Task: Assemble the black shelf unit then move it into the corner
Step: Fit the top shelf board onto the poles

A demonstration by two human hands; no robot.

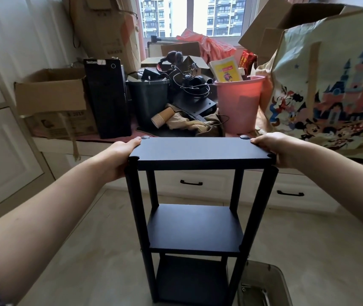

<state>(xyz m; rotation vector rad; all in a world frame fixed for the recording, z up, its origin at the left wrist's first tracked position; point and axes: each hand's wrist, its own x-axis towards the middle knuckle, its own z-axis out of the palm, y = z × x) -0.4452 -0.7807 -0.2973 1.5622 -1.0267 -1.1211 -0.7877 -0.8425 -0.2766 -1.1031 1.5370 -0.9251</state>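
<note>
The black shelf unit [194, 228] stands upright in front of me with three black boards on four round black posts. My left hand [118, 157] grips the left end of the top board, thumb on top and fingers hidden underneath. My right hand [274, 151] grips the right end the same way. Two round caps sit on the far corners of the top board. The unit's feet are hidden at the bottom of the view.
A window bench [198, 138] with drawers runs behind the unit, piled with cardboard boxes [52, 96], a black computer tower [107, 98], a pink bucket [239, 102] and a cartoon bag [330, 85]. A grey plastic bin [264, 286] sits on the floor at lower right.
</note>
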